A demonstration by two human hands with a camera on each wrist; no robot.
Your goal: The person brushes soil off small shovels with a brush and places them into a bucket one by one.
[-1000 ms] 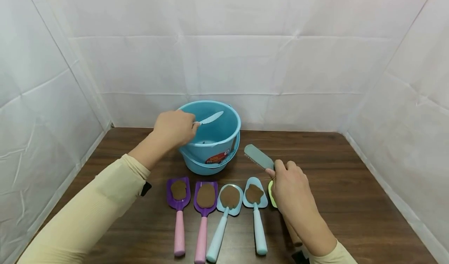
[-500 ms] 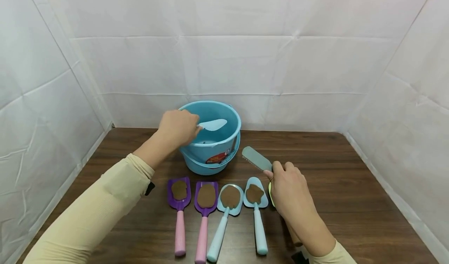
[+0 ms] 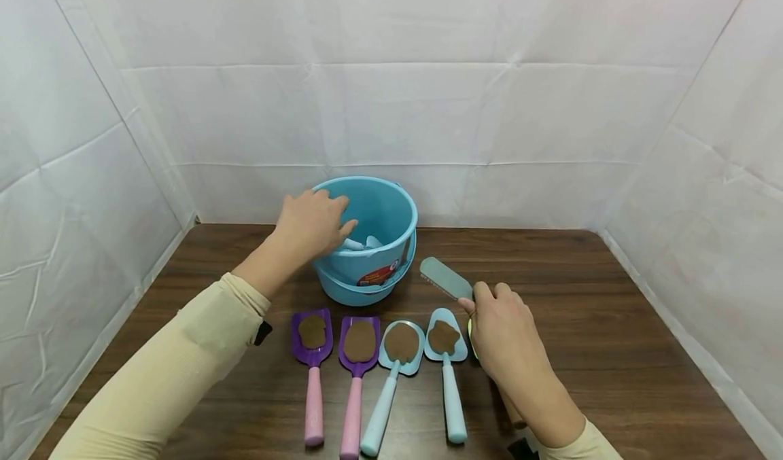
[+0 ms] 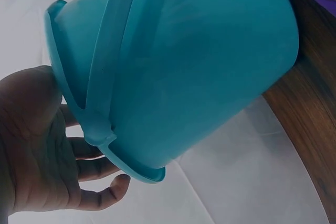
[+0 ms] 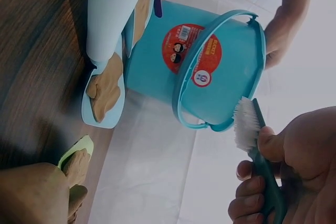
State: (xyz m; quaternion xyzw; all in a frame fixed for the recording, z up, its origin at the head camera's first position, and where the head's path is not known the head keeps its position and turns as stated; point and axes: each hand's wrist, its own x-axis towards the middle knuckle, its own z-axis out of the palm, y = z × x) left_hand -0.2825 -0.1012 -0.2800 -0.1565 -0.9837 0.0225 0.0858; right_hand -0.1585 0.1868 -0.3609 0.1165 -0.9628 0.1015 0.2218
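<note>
My left hand reaches over the near left rim of a blue bucket, its fingers spread and holding nothing. Inside, low near the front wall, lie light blue pieces, partly hidden by the rim. In the left wrist view, the fingers hang beside the bucket's rim and handle joint. My right hand grips the handle of a grey-green brush and holds it above the table, right of the bucket. White bristles show in the right wrist view. Under this hand, a yellow-green shovel is mostly hidden in the head view.
Along the front of the wooden table lie two purple shovels with pink handles and two light blue shovels. Brown clay-like lumps sit in their blades. White sheeting encloses the back and sides.
The left hand has let go of a light blue knife-like tool, and light blue pieces now show inside the bucket. The right hand with the brush has barely shifted.
</note>
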